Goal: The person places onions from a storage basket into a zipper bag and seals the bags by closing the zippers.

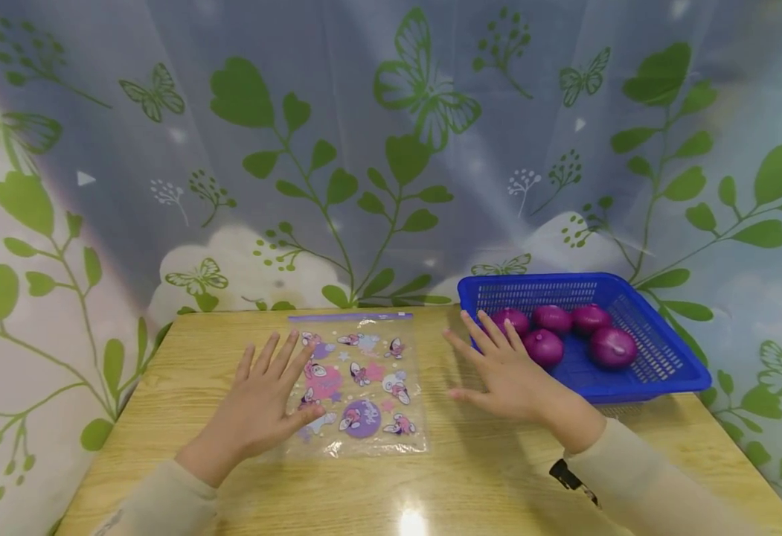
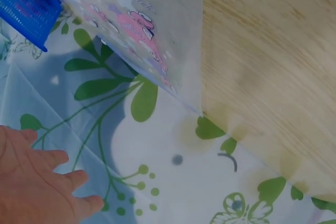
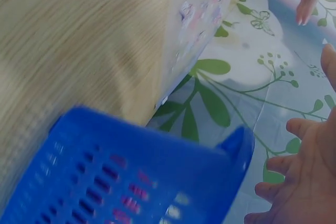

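Observation:
A clear zip bag (image 1: 377,365) printed with pink and purple cartoon figures lies flat on the table, its purple zip edge toward the curtain. Over the bag's left side my left hand (image 1: 260,406) is spread, holding nothing. My right hand (image 1: 504,376) is also spread and bare, at the near left side of a blue plastic basket (image 1: 658,357). Inside that basket sit several purple onions (image 1: 613,348); my right fingers partly cover one at the left. In the right wrist view the right hand (image 3: 310,177) shows straight fingers beside the basket (image 3: 157,156).
A wooden table (image 1: 457,484) bears everything, its back edge against a curtain (image 1: 337,149) with green leaves and butterflies. The basket stands at the table's back right. A small black clip-like piece (image 1: 565,474) hangs by the right sleeve.

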